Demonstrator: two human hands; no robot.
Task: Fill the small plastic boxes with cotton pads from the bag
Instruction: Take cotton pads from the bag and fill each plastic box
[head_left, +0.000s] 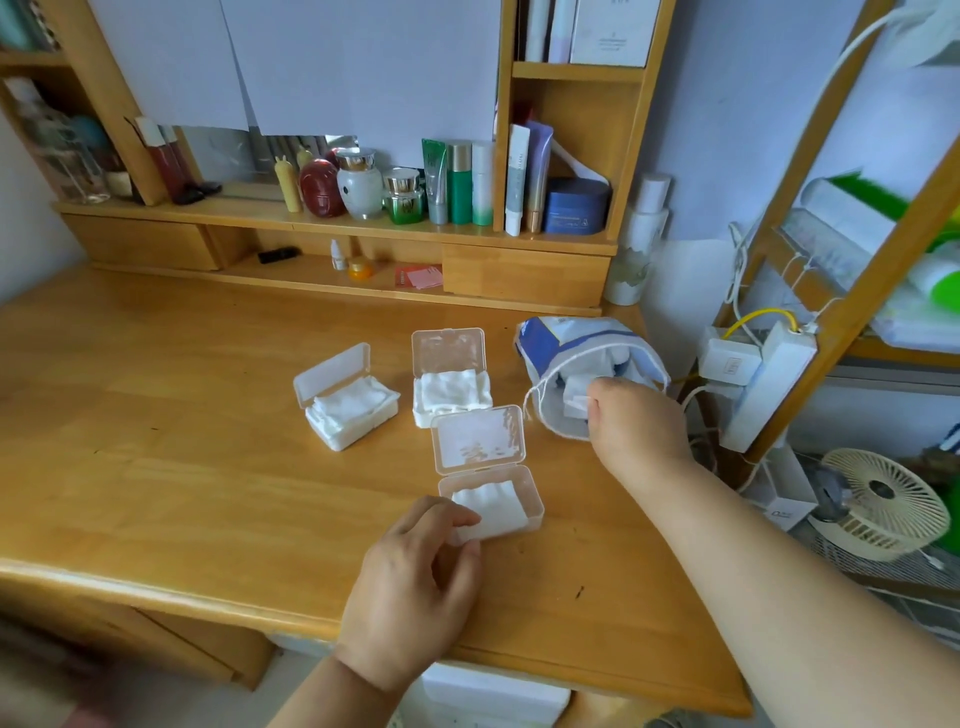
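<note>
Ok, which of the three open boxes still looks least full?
The nearest box, the one the left hand holds. Its cotton pads sit below the rim, while the left box and the middle box are filled to the top.

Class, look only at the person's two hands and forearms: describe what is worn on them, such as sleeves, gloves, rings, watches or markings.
Both are bare. The left hand shows no glove, ring or watch, and its wrist is uncovered to the frame's lower edge. The right hand is likewise ungloved, and the right forearm shows no sleeve, band or marking as far as the picture reaches.
</note>
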